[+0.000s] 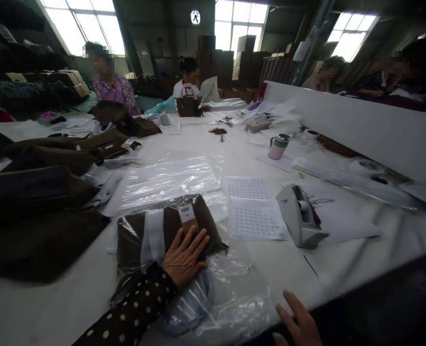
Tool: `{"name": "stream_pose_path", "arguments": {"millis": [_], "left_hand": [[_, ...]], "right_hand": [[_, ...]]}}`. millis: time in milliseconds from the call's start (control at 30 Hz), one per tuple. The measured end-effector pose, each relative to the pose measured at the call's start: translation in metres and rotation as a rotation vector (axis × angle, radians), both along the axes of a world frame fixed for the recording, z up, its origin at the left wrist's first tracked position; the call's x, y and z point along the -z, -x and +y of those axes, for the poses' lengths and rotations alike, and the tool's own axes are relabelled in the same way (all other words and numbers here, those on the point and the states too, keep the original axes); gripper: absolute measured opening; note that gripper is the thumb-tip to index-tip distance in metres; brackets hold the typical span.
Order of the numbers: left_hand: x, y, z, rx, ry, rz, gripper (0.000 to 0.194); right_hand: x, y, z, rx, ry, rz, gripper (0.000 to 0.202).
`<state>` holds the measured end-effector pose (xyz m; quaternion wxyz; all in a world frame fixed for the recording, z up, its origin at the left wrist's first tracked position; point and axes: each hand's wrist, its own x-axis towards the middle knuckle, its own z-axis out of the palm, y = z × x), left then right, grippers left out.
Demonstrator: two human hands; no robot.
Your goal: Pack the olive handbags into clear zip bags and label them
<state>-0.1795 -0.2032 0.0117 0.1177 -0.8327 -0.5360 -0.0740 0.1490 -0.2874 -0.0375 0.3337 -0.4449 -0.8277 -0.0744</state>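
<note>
Fingers of the left hand (184, 263), spread flat, are pressing the plastic-wrapped brown fabric article (130, 242) beneath them; the right hand's (301, 324), parted, are hovering rightward. Even pressure is likely limiting creases.

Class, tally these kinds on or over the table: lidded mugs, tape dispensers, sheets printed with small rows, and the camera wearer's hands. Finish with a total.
Lidded mug: 1
Tape dispenser: 1
Sheets with small rows, upper sheet and lower sheet: 2
Wearer's hands, left hand and right hand: 2
Total: 6
</note>
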Motion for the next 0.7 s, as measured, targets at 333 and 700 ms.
{"name": "stream_pose_path", "arguments": {"millis": [333,700], "left_hand": [[-0.060,-0.023,0.027,0.070,0.052,-0.097,0.045],[-0.019,-0.174,0.130,0.150,0.522,-0.541,0.029]], "right_hand": [[-0.020,-0.002,0.079,-0.077,0.195,0.124,0.025],[-0.002,-0.055,0.169,0.473,0.277,0.221,0.026]]}}
